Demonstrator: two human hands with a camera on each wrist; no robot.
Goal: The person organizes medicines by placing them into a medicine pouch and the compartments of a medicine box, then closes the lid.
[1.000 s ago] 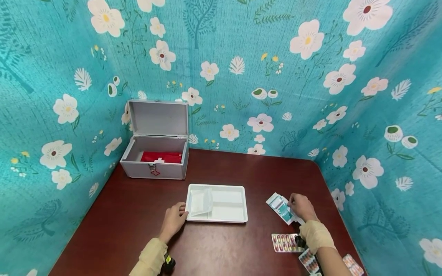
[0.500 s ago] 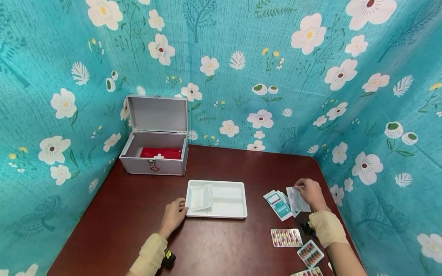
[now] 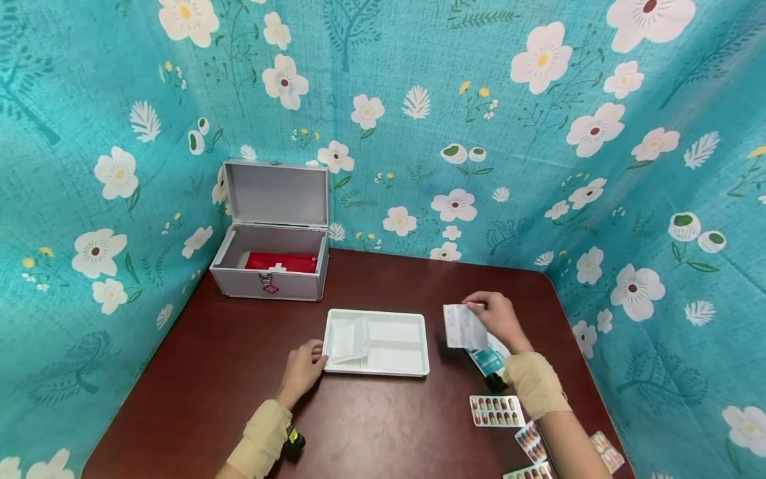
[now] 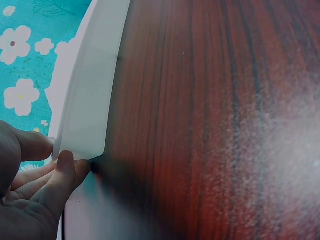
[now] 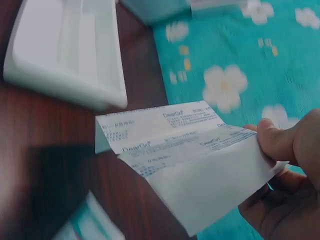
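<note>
My left hand (image 3: pixel 301 372) grips the left end of a white divided tray (image 3: pixel 383 372), thumb and fingers at its corner (image 4: pixel 82 145) in the left wrist view. Inside the tray's left part sits a tilted translucent plastic piece (image 3: pixel 349 340). Over the table to the right of the tray, my right hand (image 3: pixel 499 320) pinches flat white packets (image 3: pixel 462 328) with blue print. The right wrist view shows two printed panels (image 5: pixel 210 175) spread at an angle between thumb and fingers. Teal-and-white packets (image 3: pixel 489 359) lie below this hand, partly hidden by it.
An open grey metal box (image 3: pixel 293 289) with a red pouch (image 3: pixel 284 262) inside stands at the back left. Blister packs of capsules (image 3: pixel 497 411) lie at the front right, some partly behind the right forearm. A floral curtain (image 3: pixel 383 133) closes off the back and sides.
My right hand has picked the white packets off the teal-and-white pile and carried them up and left toward the tray. The left hand has stayed at the tray's end.
</note>
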